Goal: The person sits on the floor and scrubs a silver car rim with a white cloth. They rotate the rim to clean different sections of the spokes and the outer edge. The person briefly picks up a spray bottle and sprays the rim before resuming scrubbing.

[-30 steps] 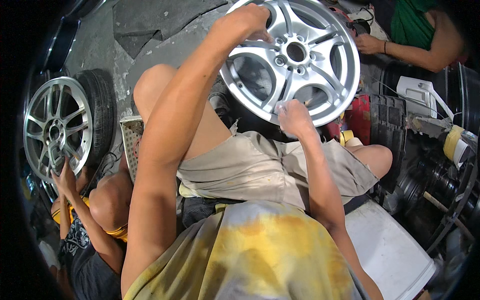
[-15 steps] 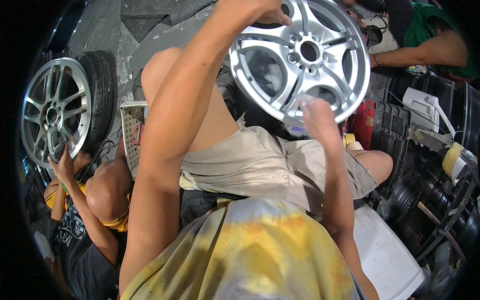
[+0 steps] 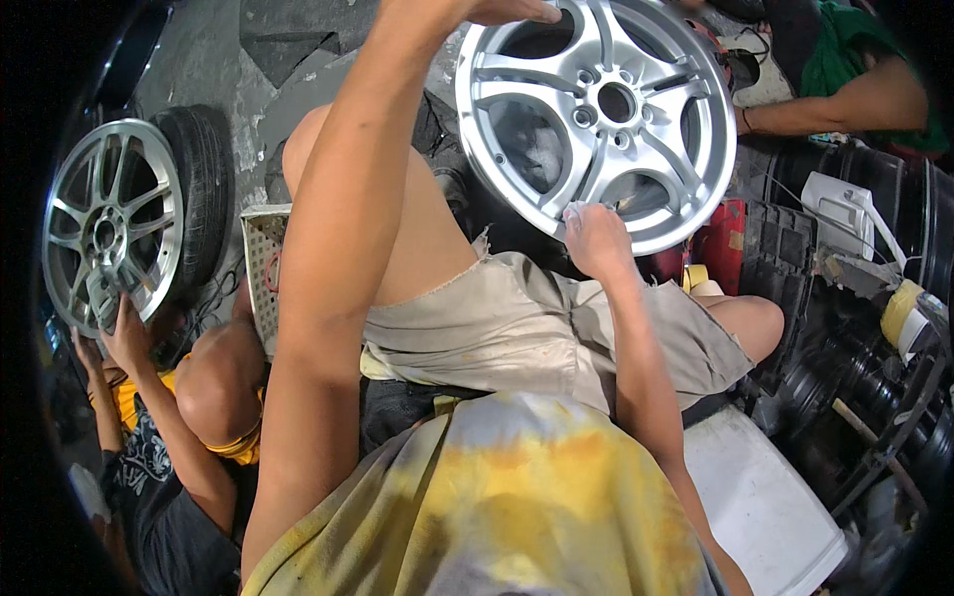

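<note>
Cracked grey concrete floor (image 3: pixel 199 60) fills the upper left of the frame, with dark wheel parts crowding the right edge. At upper centre a silver alloy wheel (image 3: pixel 596 119) stands on its rim, its spoked face turned toward the wearer and its axle line pointing at the camera. The left hand (image 3: pixel 507 12) grips the top rim, seemingly to steady it, while the right hand (image 3: pixel 594 238) presses a small pale cloth (image 3: pixel 574 210) against the lower rim, fingers closed on it. At left, another person touches a second wheel (image 3: pixel 104 223).
</note>
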`<state>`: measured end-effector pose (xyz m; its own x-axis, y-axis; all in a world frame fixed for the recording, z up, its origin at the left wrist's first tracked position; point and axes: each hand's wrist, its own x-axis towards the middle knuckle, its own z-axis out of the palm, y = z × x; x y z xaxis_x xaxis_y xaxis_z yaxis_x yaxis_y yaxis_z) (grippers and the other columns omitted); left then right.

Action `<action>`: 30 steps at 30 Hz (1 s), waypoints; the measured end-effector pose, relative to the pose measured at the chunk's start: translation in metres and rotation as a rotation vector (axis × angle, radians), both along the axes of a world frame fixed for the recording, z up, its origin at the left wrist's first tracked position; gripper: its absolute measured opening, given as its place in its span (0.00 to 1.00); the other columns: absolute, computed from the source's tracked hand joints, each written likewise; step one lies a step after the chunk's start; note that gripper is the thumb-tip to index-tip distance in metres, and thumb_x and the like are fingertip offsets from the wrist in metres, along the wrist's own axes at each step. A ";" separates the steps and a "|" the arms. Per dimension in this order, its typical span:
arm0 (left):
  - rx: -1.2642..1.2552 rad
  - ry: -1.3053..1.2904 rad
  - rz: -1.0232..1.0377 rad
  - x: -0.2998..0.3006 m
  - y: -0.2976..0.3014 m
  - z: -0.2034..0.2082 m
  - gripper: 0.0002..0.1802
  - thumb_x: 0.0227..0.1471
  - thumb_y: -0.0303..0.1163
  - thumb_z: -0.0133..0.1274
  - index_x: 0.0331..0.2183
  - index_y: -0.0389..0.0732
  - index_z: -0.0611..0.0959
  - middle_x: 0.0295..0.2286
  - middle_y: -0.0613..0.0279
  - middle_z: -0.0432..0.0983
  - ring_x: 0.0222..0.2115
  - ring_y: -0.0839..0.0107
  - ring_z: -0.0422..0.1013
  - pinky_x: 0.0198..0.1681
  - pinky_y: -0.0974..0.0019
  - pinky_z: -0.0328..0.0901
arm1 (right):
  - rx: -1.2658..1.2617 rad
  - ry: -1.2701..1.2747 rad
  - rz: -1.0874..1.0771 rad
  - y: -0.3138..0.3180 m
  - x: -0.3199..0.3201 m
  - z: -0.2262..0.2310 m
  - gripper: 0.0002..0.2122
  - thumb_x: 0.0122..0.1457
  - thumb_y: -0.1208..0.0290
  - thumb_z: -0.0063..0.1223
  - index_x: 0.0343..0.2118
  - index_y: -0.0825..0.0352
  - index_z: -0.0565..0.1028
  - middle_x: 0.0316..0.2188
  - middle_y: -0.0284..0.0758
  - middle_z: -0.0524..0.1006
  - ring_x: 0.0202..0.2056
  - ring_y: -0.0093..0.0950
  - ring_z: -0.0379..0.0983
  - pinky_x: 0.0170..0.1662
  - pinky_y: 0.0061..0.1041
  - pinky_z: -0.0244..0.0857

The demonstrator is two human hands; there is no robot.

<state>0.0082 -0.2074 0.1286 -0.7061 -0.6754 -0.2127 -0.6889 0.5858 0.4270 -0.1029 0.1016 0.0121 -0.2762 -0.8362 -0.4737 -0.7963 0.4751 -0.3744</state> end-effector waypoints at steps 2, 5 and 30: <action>-0.043 0.046 -0.074 0.011 -0.010 -0.006 0.33 0.51 0.55 0.61 0.46 0.35 0.86 0.41 0.40 0.83 0.44 0.46 0.79 0.50 0.51 0.72 | 0.078 -0.066 -0.021 -0.002 0.000 0.007 0.12 0.64 0.67 0.50 0.32 0.70 0.81 0.33 0.53 0.81 0.40 0.55 0.77 0.45 0.52 0.69; -0.038 0.006 -0.026 0.011 -0.007 0.007 0.31 0.52 0.54 0.61 0.46 0.35 0.86 0.42 0.40 0.82 0.44 0.46 0.79 0.51 0.53 0.72 | -0.075 -0.039 -0.130 0.005 0.003 0.001 0.12 0.64 0.66 0.50 0.32 0.70 0.81 0.33 0.53 0.81 0.40 0.55 0.77 0.46 0.52 0.69; 0.071 -0.014 -0.056 0.004 0.007 0.006 0.35 0.51 0.55 0.62 0.49 0.35 0.85 0.41 0.40 0.83 0.44 0.47 0.80 0.50 0.54 0.72 | -0.065 -0.013 -0.234 0.002 0.018 -0.004 0.13 0.63 0.67 0.51 0.30 0.72 0.81 0.32 0.55 0.81 0.40 0.55 0.78 0.46 0.50 0.71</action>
